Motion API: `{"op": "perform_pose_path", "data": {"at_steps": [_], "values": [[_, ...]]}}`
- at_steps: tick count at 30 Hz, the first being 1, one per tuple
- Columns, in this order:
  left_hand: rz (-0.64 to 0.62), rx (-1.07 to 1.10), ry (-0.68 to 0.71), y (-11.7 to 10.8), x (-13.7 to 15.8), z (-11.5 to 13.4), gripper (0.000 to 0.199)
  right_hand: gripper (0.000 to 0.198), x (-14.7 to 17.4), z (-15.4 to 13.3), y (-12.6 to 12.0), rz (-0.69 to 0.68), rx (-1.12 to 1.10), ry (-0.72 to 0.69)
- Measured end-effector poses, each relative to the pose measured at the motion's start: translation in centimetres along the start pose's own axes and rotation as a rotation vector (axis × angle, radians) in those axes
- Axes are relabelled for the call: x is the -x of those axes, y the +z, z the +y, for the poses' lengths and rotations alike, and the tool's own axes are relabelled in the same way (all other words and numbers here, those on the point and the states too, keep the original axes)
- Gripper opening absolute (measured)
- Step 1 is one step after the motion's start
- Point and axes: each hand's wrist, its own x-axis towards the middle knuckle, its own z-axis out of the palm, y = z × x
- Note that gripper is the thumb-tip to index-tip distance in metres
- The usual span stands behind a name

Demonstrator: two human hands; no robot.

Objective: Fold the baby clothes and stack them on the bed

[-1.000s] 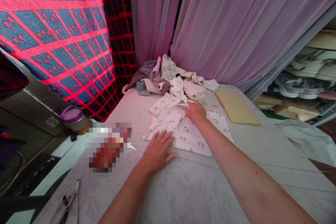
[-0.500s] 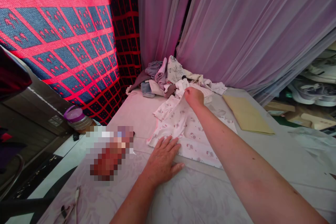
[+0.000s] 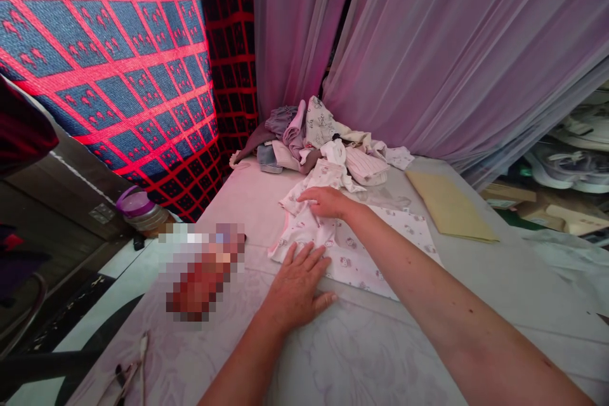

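A white children's garment (image 3: 354, 244) with small printed cartoon figures lies spread on the covered table, its left edge trimmed in pink. My left hand (image 3: 299, 285) rests flat on its near edge, fingers spread. Higher up on the cloth is my right hand (image 3: 326, 202), palm down with fingers stretched to the left near the sleeve. It grips nothing that I can see. The garment's far part reaches the foot of a clothes pile (image 3: 304, 136), and my right forearm covers some of its right side.
A folded yellow cloth or sheet (image 3: 450, 206) lies at the right. On the left are a pixelated reddish item (image 3: 202, 279), a white cable (image 3: 143, 355) and a purple-lidded jar (image 3: 137, 206). Purple curtains (image 3: 428, 44) hang behind; shoes (image 3: 571, 162) and boxes stand far right.
My right hand has let go of the raised fabric beside the pile and come nearer and left, flattening onto the garment. The cloth there has dropped. My left hand stays in place.
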Motion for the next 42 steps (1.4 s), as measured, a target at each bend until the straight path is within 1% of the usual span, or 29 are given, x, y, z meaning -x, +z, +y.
{"op": "perform_pose_path", "data": {"at_steps": [3, 5, 8, 12, 14, 16, 18, 20, 22, 24, 26, 29, 33, 36, 37, 39, 40, 42], "values": [[-0.013, -0.014, 0.004, 0.1, 0.0, 0.0, 0.064, 0.036, -0.5, -0.6, -0.3, -0.08, 0.042, 0.009], [-0.024, -0.023, 0.007, 0.1, 0.0, -0.1, 0.067, 0.027, -0.9, -0.7, -0.2, -0.065, 0.074, 0.034], [-0.031, -0.031, 0.012, 0.1, 0.0, 0.0, 0.069, 0.022, -1.2, -1.1, 0.8, 0.018, 0.099, 0.06], [-0.029, -0.049, 0.009, 0.1, 0.0, 0.1, 0.069, 0.025, -0.8, -1.7, 2.6, 0.117, 0.119, 0.121], [-0.021, -0.063, 0.011, 0.1, 0.0, 0.1, 0.069, 0.027, -0.1, -1.7, 3.2, 0.201, 0.083, 0.151], [-0.005, -0.077, 0.017, 0.2, 0.0, 0.1, 0.068, 0.024, 1.1, -1.5, 3.3, 0.323, 0.003, 0.184], [0.022, -0.092, 0.021, 0.3, 0.0, 0.0, 0.066, 0.02, 2.9, -1.3, 3.2, 0.434, -0.077, 0.281], [0.077, -0.115, -0.004, 0.6, -0.1, -0.1, 0.065, 0.018, 5.2, -1.3, 3.2, 0.456, -0.114, 0.456], [0.152, -0.152, -0.073, 0.8, -0.2, -0.2, 0.064, 0.018, 7.4, -1.8, 3.4, 0.384, -0.129, 0.628], [0.208, -0.192, -0.156, 1.1, -0.3, -0.2, 0.064, 0.022, 9.2, -2.6, 4.0, 0.307, -0.142, 0.705], [0.23, -0.226, -0.206, 1.3, -0.4, -0.2, 0.064, 0.022, 10.2, -3.4, 4.7, 0.291, -0.168, 0.685], [0.248, -0.273, -0.224, 1.6, -0.5, -0.1, 0.064, 0.022, 10.5, -4.1, 5.7, 0.349, -0.171, 0.652], [0.254, -0.315, -0.23, 1.7, -0.5, -0.1, 0.063, 0.018, 10.3, -3.9, 6.5, 0.428, -0.082, 0.704], [0.248, -0.32, -0.24, 1.6, -0.5, -0.1, 0.066, 0.018, 10.6, -3.7, 6.7, 0.477, -0.046, 0.671], [0.25, -0.319, -0.243, 1.6, -0.5, -0.1, 0.066, 0.02, 10.7, -3.7, 6.7, 0.503, -0.033, 0.626], [0.254, -0.316, -0.243, 1.5, -0.6, -0.1, 0.066, 0.027, 11.2, -3.8, 6.7, 0.524, -0.001, 0.471], [0.253, -0.315, -0.244, 1.6, -0.6, -0.1, 0.066, 0.031, 11.5, -3.8, 6.7, 0.494, 0.012, 0.374], [0.246, -0.312, -0.246, 1.6, -0.6, -0.1, 0.065, 0.041, 11.9, -4.0, 6.8, 0.356, 0.025, 0.224]]}}
